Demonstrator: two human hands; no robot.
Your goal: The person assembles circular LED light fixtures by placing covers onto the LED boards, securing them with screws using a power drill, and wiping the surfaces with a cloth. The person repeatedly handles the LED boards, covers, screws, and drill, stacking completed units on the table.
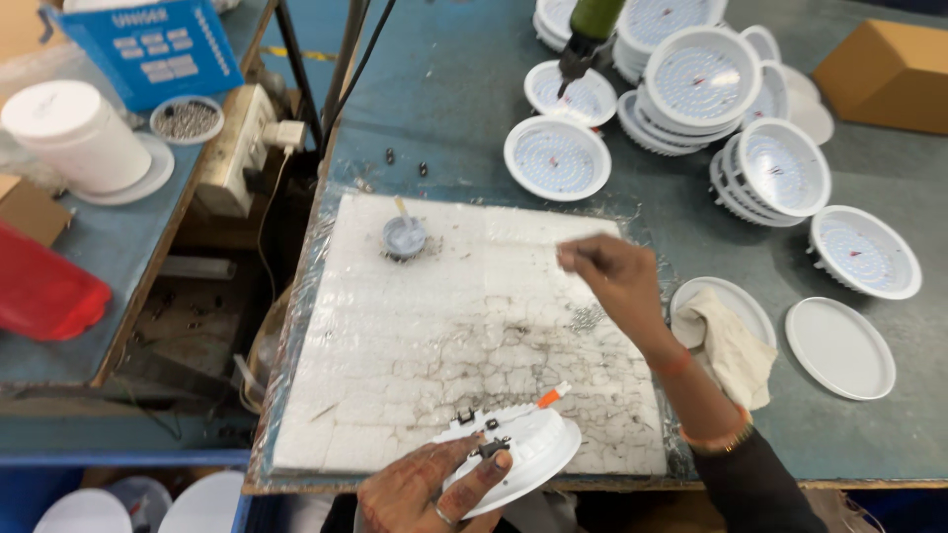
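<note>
White round plastic lamp housing [513,452] held underside-up in left hand [425,489], grip closed on rim, at near edge of white foam pad [434,326] on tabletop. Right hand [612,276] hovers above pad, fingertips pinched; contents indiscernible. Risk: housing overhangs edge, loose hold drops it.

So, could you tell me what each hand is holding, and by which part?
The left hand grips the round white lamp housing by its near rim. The right hand has its fingertips pinched; whether they hold anything cannot be told.
</note>
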